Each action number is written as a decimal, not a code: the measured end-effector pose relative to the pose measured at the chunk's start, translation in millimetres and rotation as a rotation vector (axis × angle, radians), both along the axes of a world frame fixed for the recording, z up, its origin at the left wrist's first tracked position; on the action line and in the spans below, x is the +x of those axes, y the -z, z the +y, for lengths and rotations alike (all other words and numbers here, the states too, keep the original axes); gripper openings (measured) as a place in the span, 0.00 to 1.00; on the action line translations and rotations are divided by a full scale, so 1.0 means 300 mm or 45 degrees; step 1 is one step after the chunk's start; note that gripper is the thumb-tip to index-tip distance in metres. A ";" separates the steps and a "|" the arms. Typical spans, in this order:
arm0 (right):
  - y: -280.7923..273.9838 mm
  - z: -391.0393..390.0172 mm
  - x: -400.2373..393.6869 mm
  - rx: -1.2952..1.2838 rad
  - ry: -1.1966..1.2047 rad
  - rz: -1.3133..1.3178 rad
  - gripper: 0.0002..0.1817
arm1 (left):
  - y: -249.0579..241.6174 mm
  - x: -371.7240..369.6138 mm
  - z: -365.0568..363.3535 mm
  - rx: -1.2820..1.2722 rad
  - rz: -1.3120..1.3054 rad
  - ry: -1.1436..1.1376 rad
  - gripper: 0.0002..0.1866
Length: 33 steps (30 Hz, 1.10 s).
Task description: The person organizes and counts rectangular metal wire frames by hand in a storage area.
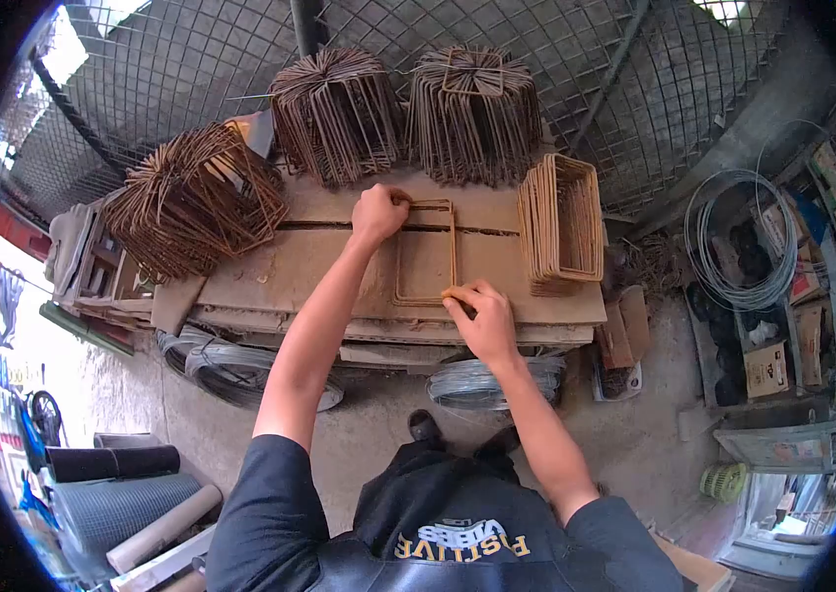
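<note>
A rusty rectangular wire frame (455, 247) lies on the wooden table (319, 271) between my hands. My left hand (380, 213) pinches its upper left corner. At its lower right corner, the fingers of my right hand (480, 314) are closed on the wire. Just right of the frame stands a neat stack of similar rectangular frames (561, 222). Two large round bundles of rusty frames, one left (334, 113) and one right (474, 113), stand at the table's back edge. Another bundle (196, 202) leans at the table's left end.
Wire mesh (211, 49) rises behind the table. Coils of grey wire (495, 382) sit under its front edge. A large wire coil (742, 242) hangs at the right beside shelves. Rolls of mesh (122, 503) lie at the lower left.
</note>
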State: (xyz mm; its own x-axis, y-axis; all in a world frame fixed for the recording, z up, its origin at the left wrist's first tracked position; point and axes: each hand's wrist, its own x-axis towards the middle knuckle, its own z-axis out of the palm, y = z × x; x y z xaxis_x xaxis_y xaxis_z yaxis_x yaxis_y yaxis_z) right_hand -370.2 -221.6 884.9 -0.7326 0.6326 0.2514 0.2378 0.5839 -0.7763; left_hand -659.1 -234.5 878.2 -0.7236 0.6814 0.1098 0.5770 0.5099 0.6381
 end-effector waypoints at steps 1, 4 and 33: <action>-0.006 -0.001 0.002 0.000 -0.008 -0.016 0.10 | -0.004 -0.001 -0.002 0.001 -0.011 0.006 0.13; -0.001 -0.011 0.007 -0.030 -0.019 -0.014 0.09 | -0.009 0.007 -0.012 0.011 0.014 0.025 0.13; 0.052 0.047 0.478 0.084 0.155 0.201 0.09 | -0.096 0.712 -0.323 0.669 0.101 -0.009 0.12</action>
